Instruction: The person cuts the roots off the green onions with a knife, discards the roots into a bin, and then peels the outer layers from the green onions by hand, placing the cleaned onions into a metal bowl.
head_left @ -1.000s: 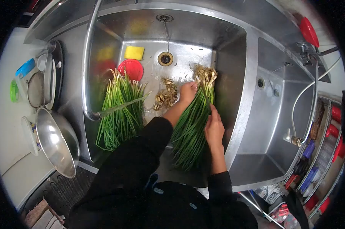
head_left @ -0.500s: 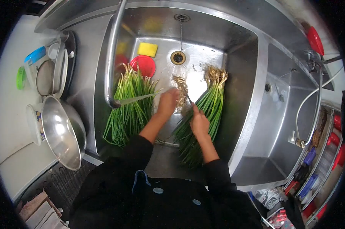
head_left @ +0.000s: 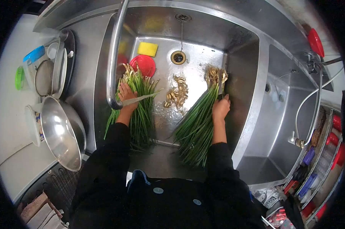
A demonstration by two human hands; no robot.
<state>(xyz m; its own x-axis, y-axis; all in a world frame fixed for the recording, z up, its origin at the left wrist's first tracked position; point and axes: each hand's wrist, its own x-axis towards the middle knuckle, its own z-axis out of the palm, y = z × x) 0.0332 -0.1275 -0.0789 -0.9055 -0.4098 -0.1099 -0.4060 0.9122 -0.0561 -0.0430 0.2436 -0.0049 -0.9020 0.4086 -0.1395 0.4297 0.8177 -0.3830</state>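
Inside the steel sink (head_left: 203, 53) lie two bunches of spring onions, root ends toward the back. My left hand (head_left: 127, 94) rests on the left spring onions (head_left: 142, 118), fingers stretched over the stalks near their pale ends. Beside the right spring onions (head_left: 197, 126), my right hand (head_left: 221, 108) is closed around a small knife (head_left: 220, 88) whose blade points away from me, close to the roots. Between the bunches sits a heap of cut root ends (head_left: 177, 92). Water (head_left: 142, 98) streams from the tap (head_left: 113, 76) across the left bunch.
A yellow sponge (head_left: 147, 49) and a red round dish (head_left: 144, 65) lie at the sink's back left, near the drain (head_left: 178, 57). To the left stand a metal bowl (head_left: 62, 131) and a strainer (head_left: 44, 78). A second basin (head_left: 275, 129) is at right.
My left hand has moved from the heap of root ends left onto the left bunch. My right hand has shifted right and a little back with the knife, to the right bunch's outer side.
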